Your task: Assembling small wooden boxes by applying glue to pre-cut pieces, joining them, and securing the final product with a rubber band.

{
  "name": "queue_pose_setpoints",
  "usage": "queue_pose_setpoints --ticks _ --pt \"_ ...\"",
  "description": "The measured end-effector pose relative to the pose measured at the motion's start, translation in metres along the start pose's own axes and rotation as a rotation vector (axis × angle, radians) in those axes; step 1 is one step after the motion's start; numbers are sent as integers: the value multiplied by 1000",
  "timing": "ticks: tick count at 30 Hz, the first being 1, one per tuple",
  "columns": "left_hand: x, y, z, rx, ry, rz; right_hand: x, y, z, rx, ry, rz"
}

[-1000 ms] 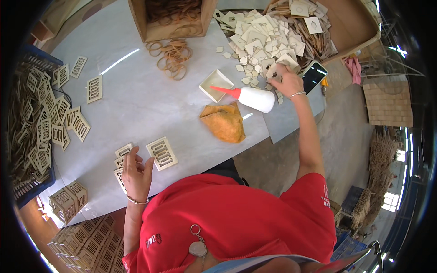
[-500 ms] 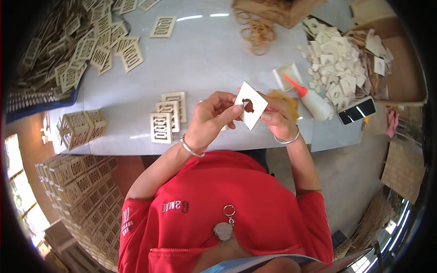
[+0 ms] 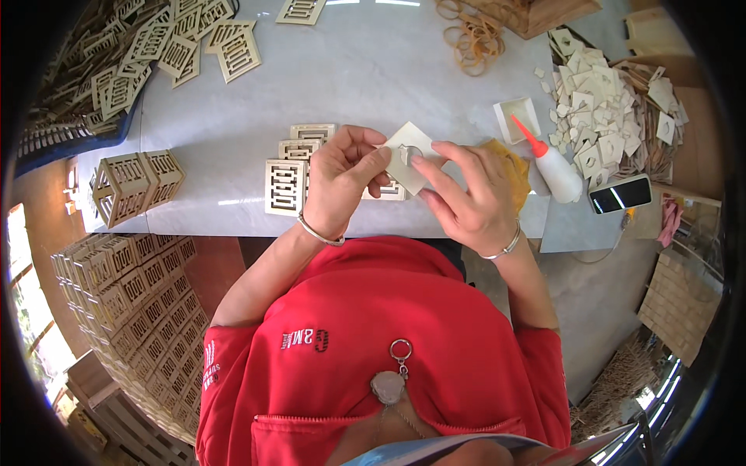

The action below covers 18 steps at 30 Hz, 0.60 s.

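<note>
Between my two hands a thin, pale square panel is held up over the table's near edge, one corner pointing away from me. A shaped cut-out pierces its middle. My left hand pinches the panel's left side between thumb and fingers. The fingers of my right hand lie across its right side, one fingertip at the cut-out. Just left of my left hand, several slotted panels lie overlapping. Another slotted panel shows partly beneath my hands. A yellow cloth lies behind my right hand.
To the right are a white squeeze bottle with a red nozzle, a small white tray, a phone and a heap of pale offcuts. Rubber bands lie at the back. Left stand slotted boxes and piled slotted panels.
The square panel has tilted, and its cut-out looks pale instead of dark red. My right hand's fingers have moved from its right edge over its face. The whole view has shifted slightly.
</note>
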State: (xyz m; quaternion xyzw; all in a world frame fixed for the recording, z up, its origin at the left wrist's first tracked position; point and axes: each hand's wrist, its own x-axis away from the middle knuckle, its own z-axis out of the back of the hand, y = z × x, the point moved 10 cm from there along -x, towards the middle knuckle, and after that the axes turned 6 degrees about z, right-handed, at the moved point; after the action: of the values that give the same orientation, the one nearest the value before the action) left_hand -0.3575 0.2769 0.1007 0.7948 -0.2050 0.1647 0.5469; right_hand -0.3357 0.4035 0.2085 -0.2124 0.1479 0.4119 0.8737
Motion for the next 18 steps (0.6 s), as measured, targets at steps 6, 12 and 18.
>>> queue_pose_setpoints --ticks 6,12,18 --pt "5 10 2 -71 49 -81 2 -2 -20 115 35 4" --pt "35 21 6 -743 92 -592 21 60 -41 -266 183 -374" --pt "61 -6 -19 -1273 -31 -904 21 76 -66 -519 168 -458"
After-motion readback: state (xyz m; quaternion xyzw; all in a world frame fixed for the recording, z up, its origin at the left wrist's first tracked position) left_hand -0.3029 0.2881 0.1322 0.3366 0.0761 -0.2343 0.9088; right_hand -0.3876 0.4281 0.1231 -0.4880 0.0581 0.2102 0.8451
